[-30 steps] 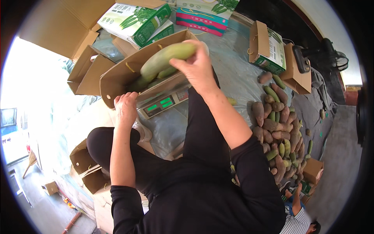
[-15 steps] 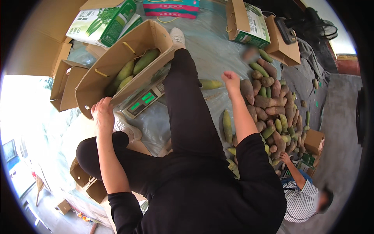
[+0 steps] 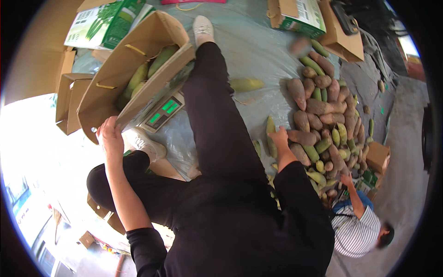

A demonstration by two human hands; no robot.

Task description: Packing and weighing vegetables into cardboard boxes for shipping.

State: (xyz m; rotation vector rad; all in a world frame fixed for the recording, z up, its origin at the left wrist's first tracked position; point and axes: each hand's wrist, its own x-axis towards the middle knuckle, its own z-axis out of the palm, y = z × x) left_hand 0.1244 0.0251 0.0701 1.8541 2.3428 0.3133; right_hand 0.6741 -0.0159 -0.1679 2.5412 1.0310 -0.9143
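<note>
My left hand (image 3: 110, 137) grips the near rim of a long open cardboard box (image 3: 157, 87), fingers over its edge. Inside the box lie several long green radishes (image 3: 161, 62). The box rests tilted on a digital scale (image 3: 161, 113) with green lit displays. My right hand (image 3: 280, 140) is down at the near-left edge of a heap, its fingers bent against a green radish (image 3: 271, 123); the hand partly covers it. The heap of radishes (image 3: 330, 108), some green and some reddish brown, spreads to the right. Another green radish (image 3: 247, 84) lies apart, beside my leg.
A green-and-white carton (image 3: 99, 25) stands behind the box, with a small open carton (image 3: 74, 101) on its left. Another carton (image 3: 302, 16) is at the far right. A co-worker in a striped shirt (image 3: 357, 231) reaches into the heap. Plastic sheeting (image 3: 249, 51) covers the floor.
My right hand has come down from above the sheet to the green radish at the heap's edge. My left hand stays on the box rim. The view has shifted, and the co-worker's hand has moved.
</note>
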